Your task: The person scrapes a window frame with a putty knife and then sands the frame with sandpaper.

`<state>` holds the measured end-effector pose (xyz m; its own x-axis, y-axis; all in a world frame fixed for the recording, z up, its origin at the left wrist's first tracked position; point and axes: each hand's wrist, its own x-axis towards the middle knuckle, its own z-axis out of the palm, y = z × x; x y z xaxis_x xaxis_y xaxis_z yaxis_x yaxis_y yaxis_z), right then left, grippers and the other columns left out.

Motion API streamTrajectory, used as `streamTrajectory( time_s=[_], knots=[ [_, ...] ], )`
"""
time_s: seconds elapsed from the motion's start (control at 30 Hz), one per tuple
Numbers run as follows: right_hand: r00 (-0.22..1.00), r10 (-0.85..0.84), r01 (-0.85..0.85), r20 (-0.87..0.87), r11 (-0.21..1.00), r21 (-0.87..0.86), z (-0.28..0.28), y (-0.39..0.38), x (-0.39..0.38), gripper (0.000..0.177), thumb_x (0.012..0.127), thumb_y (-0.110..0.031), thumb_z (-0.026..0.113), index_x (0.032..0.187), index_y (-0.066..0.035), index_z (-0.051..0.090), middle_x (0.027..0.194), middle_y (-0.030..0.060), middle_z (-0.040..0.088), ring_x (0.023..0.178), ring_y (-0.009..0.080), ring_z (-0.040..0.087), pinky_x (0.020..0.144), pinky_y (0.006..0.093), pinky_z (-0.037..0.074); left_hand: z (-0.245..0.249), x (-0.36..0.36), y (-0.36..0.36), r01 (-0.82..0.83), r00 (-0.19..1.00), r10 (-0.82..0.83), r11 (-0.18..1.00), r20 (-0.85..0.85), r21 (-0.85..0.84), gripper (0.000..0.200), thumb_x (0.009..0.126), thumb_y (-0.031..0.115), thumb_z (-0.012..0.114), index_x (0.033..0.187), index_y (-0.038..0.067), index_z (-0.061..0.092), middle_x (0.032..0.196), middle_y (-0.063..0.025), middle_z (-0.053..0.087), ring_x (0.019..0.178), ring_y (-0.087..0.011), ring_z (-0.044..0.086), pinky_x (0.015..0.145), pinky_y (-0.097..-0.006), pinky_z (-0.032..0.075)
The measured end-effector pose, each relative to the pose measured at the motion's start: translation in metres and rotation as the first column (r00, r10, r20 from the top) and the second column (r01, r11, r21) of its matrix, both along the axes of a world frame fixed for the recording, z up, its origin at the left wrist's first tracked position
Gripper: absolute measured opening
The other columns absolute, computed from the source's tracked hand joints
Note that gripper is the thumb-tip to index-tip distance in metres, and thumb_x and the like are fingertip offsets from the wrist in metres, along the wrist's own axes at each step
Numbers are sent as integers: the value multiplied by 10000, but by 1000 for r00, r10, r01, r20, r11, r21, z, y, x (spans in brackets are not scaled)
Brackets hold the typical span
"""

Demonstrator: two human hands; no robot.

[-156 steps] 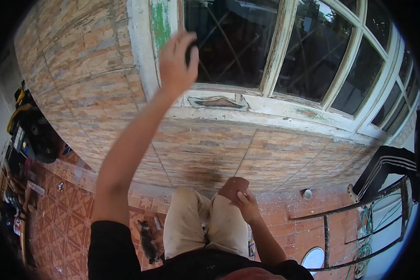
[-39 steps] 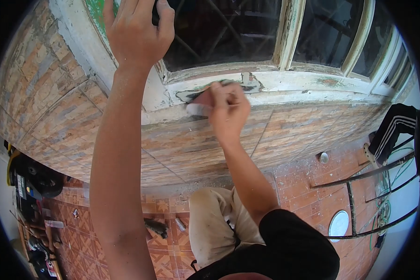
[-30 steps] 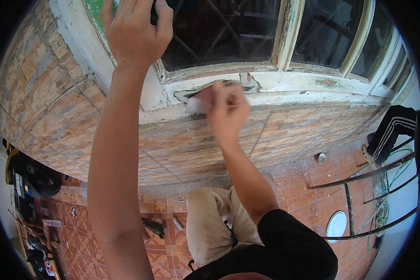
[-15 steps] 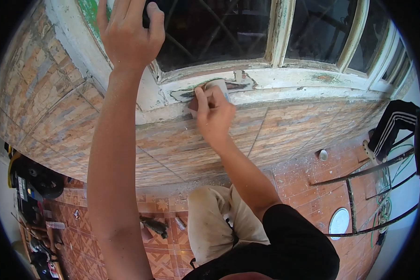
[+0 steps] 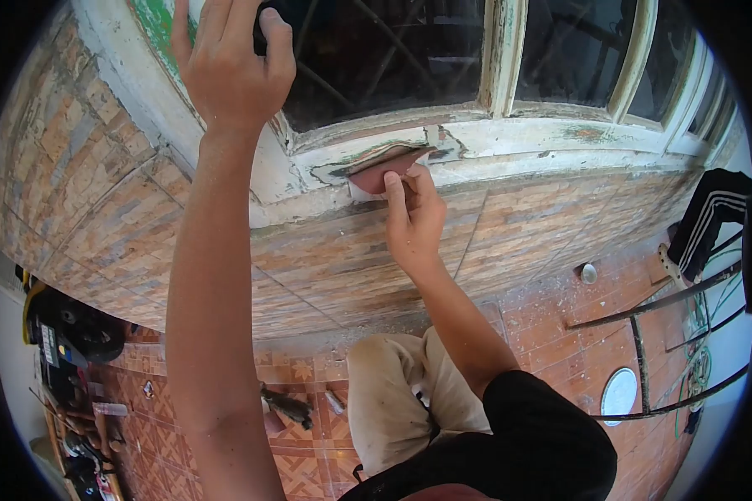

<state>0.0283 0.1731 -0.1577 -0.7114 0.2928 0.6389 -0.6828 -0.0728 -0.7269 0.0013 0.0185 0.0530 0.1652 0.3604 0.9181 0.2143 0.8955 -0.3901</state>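
A curled, reddish-brown sheet of sandpaper (image 5: 379,176) lies against the lower rail of the white window frame (image 5: 526,140), over a patch of worn paint. My right hand (image 5: 417,215) pinches the sheet's lower right side between thumb and fingers. Higher up on the left, my left hand (image 5: 236,71) rests on the upright of the frame, fingers spread and thumb apart, beside the dark glass (image 5: 376,58). Its fingertips are cut off by the top edge of the view.
Stone-patterned tiles (image 5: 351,263) cover the wall below the window. A metal railing (image 5: 640,359), a round white lid (image 5: 619,394) and a small cup (image 5: 588,273) are at the right. Another person's striped trouser leg (image 5: 710,221) shows there. Tools and a brush (image 5: 288,407) lie lower left.
My right hand has shifted right and slightly down, and the sandpaper now shows its reddish face. My left hand remains on the frame. The whole view has moved slightly.
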Motion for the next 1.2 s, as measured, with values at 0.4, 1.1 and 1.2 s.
streamTrajectory(
  time_s=[0.4, 1.1, 1.2],
  knots=[
    [972, 178, -184, 154, 983, 20, 36, 6, -1, 146, 1003, -47, 609, 889, 12, 540, 685, 91, 652, 558, 110, 623, 500, 237, 484, 0, 2, 2, 5, 1000, -5, 1000, 3, 9, 160, 864, 27, 535, 976, -18, 639, 1263, -233, 654, 1264, -401, 575, 1159, -544, 298],
    [983, 158, -159, 99, 987, 8, 33, -13, 3, 203, 980, -73, 631, 807, -4, 549, 579, 85, 630, 464, 118, 612, 433, 271, 439, -1, 1, 3, 10, 1000, -10, 1000, -6, 10, 155, 845, 14, 539, 960, -12, 639, 1249, -229, 660, 1256, -396, 583, 1155, -536, 311],
    [990, 97, -85, 105, 990, -117, 25, -19, 5, 190, 985, -81, 624, 824, -2, 562, 607, 93, 631, 469, 111, 603, 440, 280, 446, -3, 1, 1, 5, 1000, -5, 1000, -5, 11, 155, 842, 16, 542, 960, -12, 640, 1250, -229, 662, 1252, -395, 587, 1153, -537, 313]
  ],
)
